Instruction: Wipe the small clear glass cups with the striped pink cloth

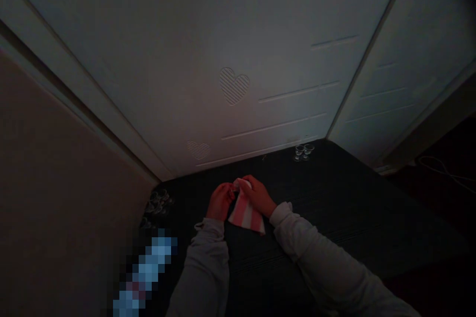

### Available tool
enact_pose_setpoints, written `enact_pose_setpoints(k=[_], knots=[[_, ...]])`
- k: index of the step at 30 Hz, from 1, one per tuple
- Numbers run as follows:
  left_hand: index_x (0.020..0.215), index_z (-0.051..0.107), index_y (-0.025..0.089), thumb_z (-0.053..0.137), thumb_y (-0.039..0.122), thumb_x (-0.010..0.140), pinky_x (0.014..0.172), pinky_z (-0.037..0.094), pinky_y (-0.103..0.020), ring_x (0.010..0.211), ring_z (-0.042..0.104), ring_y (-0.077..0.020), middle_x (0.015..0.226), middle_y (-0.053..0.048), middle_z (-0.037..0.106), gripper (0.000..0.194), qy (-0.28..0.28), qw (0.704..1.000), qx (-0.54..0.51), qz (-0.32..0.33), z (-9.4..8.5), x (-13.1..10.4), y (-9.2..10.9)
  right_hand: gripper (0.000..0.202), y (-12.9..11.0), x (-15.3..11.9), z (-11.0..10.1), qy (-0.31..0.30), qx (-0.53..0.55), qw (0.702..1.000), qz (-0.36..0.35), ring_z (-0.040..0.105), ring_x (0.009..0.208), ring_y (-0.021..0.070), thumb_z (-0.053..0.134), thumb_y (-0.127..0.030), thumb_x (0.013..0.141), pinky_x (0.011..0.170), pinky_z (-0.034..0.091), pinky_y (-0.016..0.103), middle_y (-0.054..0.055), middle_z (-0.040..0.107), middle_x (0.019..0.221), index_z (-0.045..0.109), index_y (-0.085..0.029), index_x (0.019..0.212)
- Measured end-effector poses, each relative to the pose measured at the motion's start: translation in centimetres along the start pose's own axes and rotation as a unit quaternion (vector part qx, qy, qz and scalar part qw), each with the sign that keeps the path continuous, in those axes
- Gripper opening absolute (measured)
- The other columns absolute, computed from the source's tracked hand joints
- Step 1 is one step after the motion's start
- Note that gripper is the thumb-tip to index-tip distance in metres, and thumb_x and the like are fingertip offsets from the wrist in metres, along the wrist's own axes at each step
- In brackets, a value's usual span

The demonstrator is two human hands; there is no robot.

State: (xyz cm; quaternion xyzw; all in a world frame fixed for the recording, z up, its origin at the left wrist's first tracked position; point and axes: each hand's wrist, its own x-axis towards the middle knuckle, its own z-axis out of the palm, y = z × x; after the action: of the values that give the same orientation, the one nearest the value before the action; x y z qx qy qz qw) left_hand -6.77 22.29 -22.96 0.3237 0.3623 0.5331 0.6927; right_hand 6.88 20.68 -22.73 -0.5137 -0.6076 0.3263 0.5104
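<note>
Both of my hands meet over the dark table, near its middle. My left hand [220, 201] has its fingers closed round a small glass [231, 192], of which only a little shows in the dim light. My right hand [258, 195] pinches a pink and white striped cloth [247, 213] against the glass. The cloth's lower part hangs down between my hands, over the tabletop.
Two small stemmed glasses [304, 151] stand at the back of the dark table [334, 198], by the white panel [167, 59]. Several more glasses [159, 202] are grouped at the left edge. A bright pixelated patch lies lower left.
</note>
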Motion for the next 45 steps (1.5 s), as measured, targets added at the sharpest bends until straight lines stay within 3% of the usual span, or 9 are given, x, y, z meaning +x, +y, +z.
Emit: enact_pose_setpoints(k=[10,25,33,37,40,45], knots=[[0.079,0.062,0.011,0.062,0.021,0.063,0.063,0.044,-0.024,0.068,0.058,-0.0122,0.073,-0.005,0.063,0.018,0.013,0.996,-0.087,-0.015,-0.3,0.0,0.6,0.027,-0.1,0.0,0.0,-0.006,-0.006,1.0,0.01,0.053,0.076,0.015,0.038,-0.039,0.083,0.07,0.039,0.027,0.002,0.058,0.08,0.055,-0.018,0.085],[0.08,0.063,0.011,0.069,0.011,0.057,0.061,0.045,-0.02,0.062,0.058,-0.0083,0.074,-0.003,0.064,0.024,0.041,0.999,-0.009,0.007,0.0,0.0,0.3,0.026,0.1,0.2,0.1,-0.005,0.013,1.0,0.011,0.053,0.076,0.0148,0.038,-0.037,0.084,0.072,0.04,0.027,0.002,0.058,0.079,0.056,-0.018,0.084],[0.077,0.063,0.01,0.057,0.008,0.069,0.062,0.046,-0.018,0.063,0.06,-0.0082,0.071,-0.004,0.065,0.01,0.079,0.992,-0.091,0.029,-0.8,0.8,0.6,0.032,0.7,0.8,0.0,0.049,0.083,0.994,0.055,0.053,0.085,0.0161,0.033,-0.04,0.084,0.078,0.039,0.029,0.004,0.058,0.088,0.056,-0.018,0.09],[0.075,0.062,0.011,0.048,0.008,0.075,0.067,0.046,-0.018,0.067,0.061,-0.0084,0.071,-0.003,0.065,0.015,0.111,0.981,-0.154,0.024,-1.4,1.2,1.0,0.031,0.6,0.8,0.0,0.056,0.085,0.992,0.068,0.053,0.078,0.0155,0.034,-0.04,0.083,0.072,0.04,0.028,0.003,0.058,0.083,0.056,-0.019,0.087],[0.079,0.062,0.013,0.045,0.013,0.078,0.074,0.046,-0.022,0.073,0.062,-0.0105,0.075,-0.003,0.066,0.016,0.102,0.98,-0.17,0.015,-1.5,1.1,1.5,0.028,0.6,0.8,-0.1,0.065,0.063,0.994,0.067,0.052,0.077,0.0155,0.038,-0.039,0.082,0.072,0.04,0.029,0.003,0.058,0.082,0.056,-0.019,0.088],[0.083,0.061,0.013,0.043,0.018,0.08,0.079,0.045,-0.026,0.076,0.061,-0.0123,0.078,-0.003,0.066,0.019,0.088,0.981,-0.175,-0.004,-1.0,0.6,1.9,0.028,0.5,0.8,-0.3,0.009,0.105,0.992,0.066,0.053,0.085,0.0156,0.045,-0.039,0.079,0.079,0.038,0.03,0.003,0.058,0.094,0.055,-0.021,0.098]])
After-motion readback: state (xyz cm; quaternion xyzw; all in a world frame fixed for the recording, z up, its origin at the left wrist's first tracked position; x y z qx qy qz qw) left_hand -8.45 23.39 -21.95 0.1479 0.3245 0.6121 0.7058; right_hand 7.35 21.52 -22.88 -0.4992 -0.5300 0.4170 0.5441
